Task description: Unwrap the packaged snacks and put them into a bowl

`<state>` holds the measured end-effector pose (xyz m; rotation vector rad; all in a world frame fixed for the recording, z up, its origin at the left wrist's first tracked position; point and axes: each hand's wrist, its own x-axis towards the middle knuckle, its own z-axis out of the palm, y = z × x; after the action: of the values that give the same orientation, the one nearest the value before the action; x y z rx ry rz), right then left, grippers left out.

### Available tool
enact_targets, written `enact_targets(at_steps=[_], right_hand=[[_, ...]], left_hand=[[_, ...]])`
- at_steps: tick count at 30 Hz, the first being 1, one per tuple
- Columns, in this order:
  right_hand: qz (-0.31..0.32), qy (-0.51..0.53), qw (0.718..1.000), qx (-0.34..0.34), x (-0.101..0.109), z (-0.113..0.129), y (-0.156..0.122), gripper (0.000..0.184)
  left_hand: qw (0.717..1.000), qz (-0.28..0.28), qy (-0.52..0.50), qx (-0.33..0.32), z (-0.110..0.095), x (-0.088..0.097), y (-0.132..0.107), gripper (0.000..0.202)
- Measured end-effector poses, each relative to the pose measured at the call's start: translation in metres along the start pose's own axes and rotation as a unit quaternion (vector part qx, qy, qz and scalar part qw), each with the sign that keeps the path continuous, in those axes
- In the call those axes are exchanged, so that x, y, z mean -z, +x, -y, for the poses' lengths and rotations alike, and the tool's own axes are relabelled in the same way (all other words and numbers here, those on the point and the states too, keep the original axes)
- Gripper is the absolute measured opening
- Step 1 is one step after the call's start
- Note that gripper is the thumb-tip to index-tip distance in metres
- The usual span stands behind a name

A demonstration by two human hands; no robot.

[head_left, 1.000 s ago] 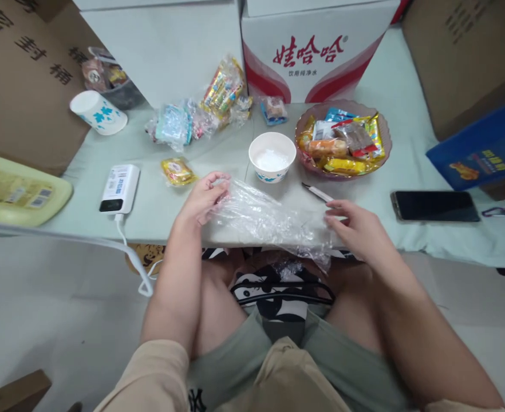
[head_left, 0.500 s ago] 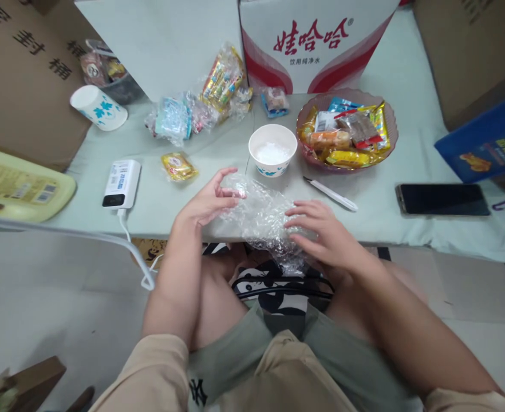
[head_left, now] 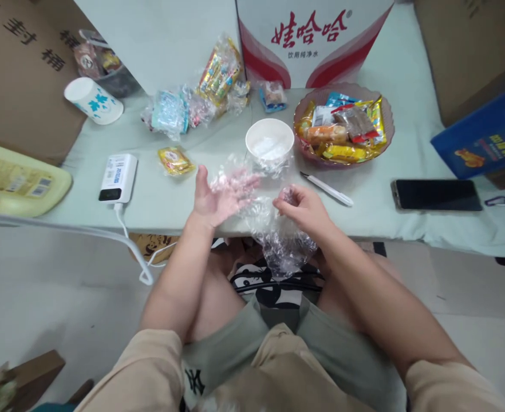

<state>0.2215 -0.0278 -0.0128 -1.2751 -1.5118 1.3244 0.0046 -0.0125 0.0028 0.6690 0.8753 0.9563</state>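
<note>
A crumpled sheet of clear plastic film (head_left: pixel 284 243) hangs over the table's front edge, its lower part above my lap. My right hand (head_left: pixel 302 209) is closed in a pinch on the film. To the left, my left hand (head_left: pixel 227 194) is open, palm turned up and fingers spread, with part of the film over or against the fingers. Just beyond the hands stands a white paper cup (head_left: pixel 269 140) with something whitish inside; film partly covers its lower front. A white-handled craft knife or pen (head_left: pixel 327 189) lies to the right of my right hand.
A scalloped bowl (head_left: pixel 347 157) of wrapped snacks stands behind the knife. Several snack packs (head_left: pixel 170 114), a yellow packet (head_left: pixel 175 160), a power bank (head_left: pixel 118 177) and a tipped paper cup (head_left: pixel 93 100) lie left. A phone (head_left: pixel 437 194) lies right. Boxes (head_left: pixel 316 46) line the back.
My left hand has turned palm up and spread its fingers. My right hand has gone from loosely open to a pinch on the film. The film has shifted toward the cup.
</note>
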Motion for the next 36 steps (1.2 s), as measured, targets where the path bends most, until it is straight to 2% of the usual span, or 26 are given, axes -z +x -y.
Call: enact_targets(at_steps=[2, 4, 6, 8, 10, 13, 15, 19, 21, 24, 27, 29, 33, 36], right_hand=[[-0.069, 0.004, 0.997, -0.029, -0.002, -0.003, 0.000, 0.020], [-0.102, 0.005, 0.994, -0.040, -0.002, -0.005, 0.000, 0.019], [-0.090, 0.032, 0.995, -0.025, -0.001, -0.007, 0.000, 0.019], [-0.048, 0.072, 0.996, 0.003, 0.003, -0.009, -0.001, 0.021], [-0.017, 0.087, 0.996, 0.020, 0.008, -0.012, -0.001, 0.019], [0.000, 0.064, 0.998, -0.007, 0.015, -0.015, 0.000, 0.017], [0.011, 0.076, 0.997, -0.024, 0.017, -0.012, -0.004, 0.018], [0.015, 0.157, 0.987, 0.024, 0.015, 0.000, -0.020, 0.026], [0.011, 0.170, 0.985, 0.039, 0.014, 0.001, -0.024, 0.025], [-0.047, 0.091, 0.993, 0.057, 0.013, -0.010, -0.016, 0.008], [-0.137, -0.024, 0.986, 0.097, 0.017, -0.022, -0.004, 0.020], [-0.149, -0.061, 0.977, 0.143, 0.020, -0.023, -0.004, 0.035], [-0.051, -0.112, 0.968, 0.220, 0.022, -0.018, -0.018, 0.056], [0.032, -0.215, 0.950, 0.225, 0.021, -0.020, -0.022, 0.043]], left_hand=[[0.998, 0.052, 0.005, 0.031, 0.012, -0.008, -0.001, 0.088], [0.997, 0.060, 0.047, 0.030, 0.024, -0.017, 0.000, 0.074], [0.994, 0.019, 0.107, -0.003, 0.031, -0.021, 0.004, 0.050], [0.986, -0.023, 0.162, -0.036, 0.033, -0.021, 0.011, 0.026], [0.978, -0.030, 0.202, -0.030, 0.030, -0.015, 0.016, 0.014], [0.965, -0.004, 0.263, 0.022, 0.021, -0.005, 0.015, 0.017], [0.959, 0.012, 0.281, 0.033, 0.016, 0.002, 0.007, 0.022], [0.981, 0.048, 0.188, 0.002, 0.011, 0.011, -0.016, 0.037], [0.988, 0.062, 0.139, 0.004, 0.011, 0.015, -0.018, 0.036], [0.989, 0.055, 0.134, 0.030, 0.010, 0.020, -0.003, 0.028], [0.984, 0.054, 0.164, 0.053, 0.007, 0.023, 0.017, 0.023], [0.979, 0.067, 0.184, 0.054, 0.005, 0.024, 0.025, 0.028], [0.977, 0.068, 0.200, 0.035, 0.005, 0.025, 0.024, 0.034], [0.985, 0.023, 0.171, 0.010, 0.007, 0.026, 0.022, 0.033]])
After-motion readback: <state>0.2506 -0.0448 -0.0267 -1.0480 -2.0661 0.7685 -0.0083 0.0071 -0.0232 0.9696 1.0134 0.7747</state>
